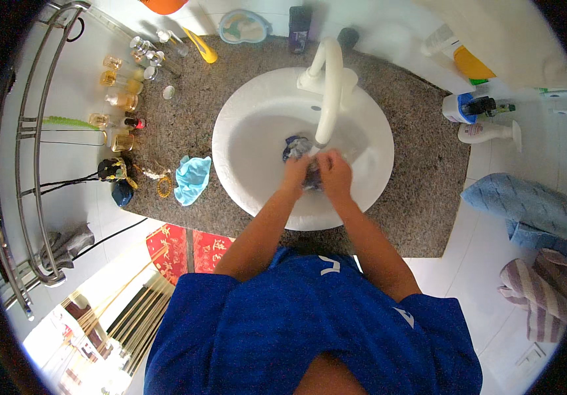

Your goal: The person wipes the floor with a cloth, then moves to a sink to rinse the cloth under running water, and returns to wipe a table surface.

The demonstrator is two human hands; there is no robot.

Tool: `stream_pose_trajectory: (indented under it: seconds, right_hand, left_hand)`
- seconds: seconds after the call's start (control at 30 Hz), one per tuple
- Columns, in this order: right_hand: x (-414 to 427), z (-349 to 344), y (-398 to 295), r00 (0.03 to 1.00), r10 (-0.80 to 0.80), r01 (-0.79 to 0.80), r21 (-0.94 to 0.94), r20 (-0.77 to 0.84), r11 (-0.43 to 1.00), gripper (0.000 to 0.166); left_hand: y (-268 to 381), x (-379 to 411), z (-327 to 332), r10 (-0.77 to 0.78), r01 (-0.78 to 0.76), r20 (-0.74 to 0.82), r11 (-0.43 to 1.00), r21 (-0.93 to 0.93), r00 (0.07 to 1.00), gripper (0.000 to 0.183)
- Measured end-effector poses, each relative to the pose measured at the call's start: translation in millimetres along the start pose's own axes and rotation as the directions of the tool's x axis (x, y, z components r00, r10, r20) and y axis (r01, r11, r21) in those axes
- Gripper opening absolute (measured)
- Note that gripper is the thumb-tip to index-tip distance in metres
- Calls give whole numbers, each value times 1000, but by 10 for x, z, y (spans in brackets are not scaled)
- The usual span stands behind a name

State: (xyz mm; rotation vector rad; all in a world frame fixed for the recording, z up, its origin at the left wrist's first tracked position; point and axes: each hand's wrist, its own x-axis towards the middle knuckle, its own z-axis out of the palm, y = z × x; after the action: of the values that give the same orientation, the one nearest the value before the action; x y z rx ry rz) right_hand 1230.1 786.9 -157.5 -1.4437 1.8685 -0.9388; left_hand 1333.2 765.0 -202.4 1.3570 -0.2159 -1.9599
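Both my hands are in a white oval washbasin (244, 173), under a white curved faucet (332, 89). Between them is a dark blue and grey wet cloth (297, 146), bunched up. My left hand (295, 173) grips its near left part. My right hand (334, 173) is at its right side with the fingers curled; blur hides whether they close on the cloth. Water seems to run from the faucet's tip between the hands. A light blue cloth (192, 180) lies crumpled on the counter left of the basin.
Small bottles (121, 101) line the left edge of the speckled stone counter (422, 197), with beaded bracelets (164, 187) nearer me. A yellow tube (202, 47) and a dark box (300, 29) stand behind the basin. Towels (525, 202) hang at the right.
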Motion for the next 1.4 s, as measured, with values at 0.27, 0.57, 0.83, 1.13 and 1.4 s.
stream_pose_trajectory:
  seconds: [0.27, 0.57, 0.83, 1.13, 1.4]
  right_hand:
    - [227, -68, 780, 942, 306, -313, 38, 137, 949, 33]
    - [547, -7, 533, 684, 170, -718, 696, 709, -17, 66]
    - [227, -142, -212, 870, 315, -487, 753, 379, 442, 36]
    - [626, 71, 84, 943, 232, -249, -42, -238, 968, 23]
    - [79, 281, -443, 991, 136, -136, -1, -9, 991, 27]
  left_hand:
    - [260, -362, 155, 256, -324, 236, 888, 327, 938, 20]
    - [784, -919, 355, -58, -311, 481, 694, 650, 875, 39]
    - [381, -251, -146, -128, 162, 257, 980, -118, 958, 57]
    - [30, -81, 92, -17, 31, 81, 984, -176, 997, 27]
    - [50, 90, -100, 48, -50, -15, 912, -407, 999, 31]
